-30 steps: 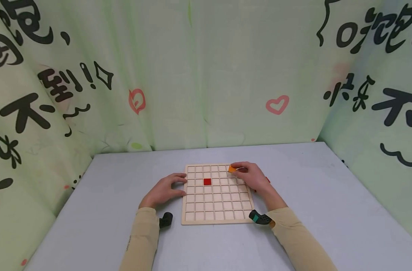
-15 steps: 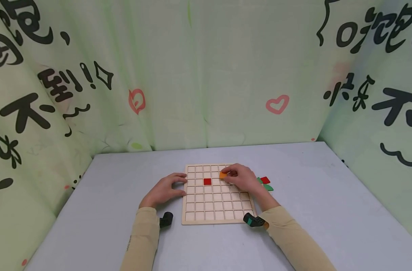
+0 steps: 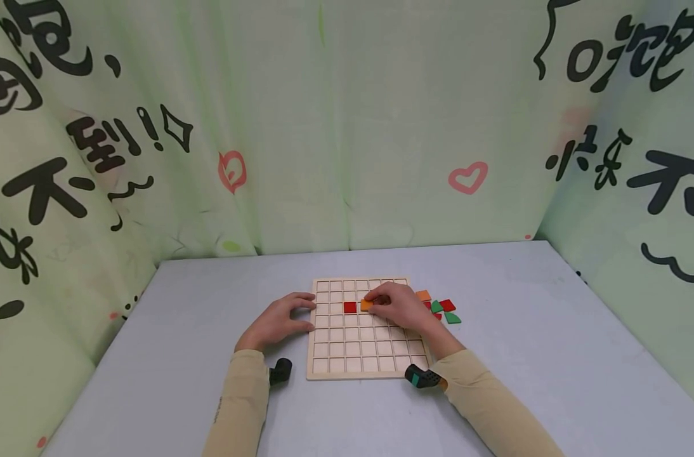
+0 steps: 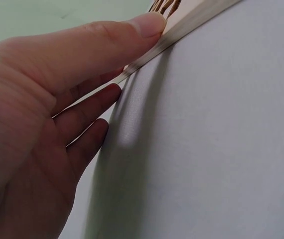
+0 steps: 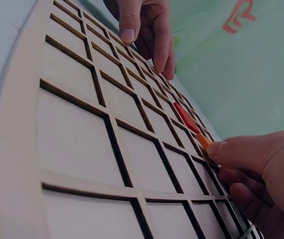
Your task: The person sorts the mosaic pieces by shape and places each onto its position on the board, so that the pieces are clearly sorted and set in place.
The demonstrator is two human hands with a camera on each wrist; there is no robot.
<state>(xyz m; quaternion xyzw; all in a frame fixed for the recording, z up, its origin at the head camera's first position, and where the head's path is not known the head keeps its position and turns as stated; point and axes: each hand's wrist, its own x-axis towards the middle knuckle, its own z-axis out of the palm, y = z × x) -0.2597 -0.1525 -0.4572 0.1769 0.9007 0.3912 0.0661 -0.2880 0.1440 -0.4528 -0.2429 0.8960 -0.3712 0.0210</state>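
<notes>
A wooden grid board (image 3: 329, 365) lies flat on the table. My right hand (image 3: 404, 308) pinches an orange square tile (image 3: 366, 305) between thumb and fingers, low over the cells just right of a red square tile (image 3: 349, 307). In the right wrist view the orange tile (image 5: 203, 141) is tilted, its tip close to the red tile (image 5: 186, 118) in its cell. At the board's left edge is my left hand (image 3: 277, 322), thumb and fingers spread apart. The left wrist view shows the thumb (image 4: 149, 25) on the board's rim, the other fingers fairly straight beside it.
Beyond the board's right edge lie loose flat pieces: an orange one (image 3: 424, 296), a red one (image 3: 448, 305), green ones (image 3: 452, 317) and more, partly hidden by my right hand. A printed pale green curtain (image 3: 347, 127) surrounds the white table (image 3: 198, 304).
My right hand has carried the orange tile leftward and toward me, from the board's far right part to beside the red tile. The loose pieces have come into view. My left hand stays put.
</notes>
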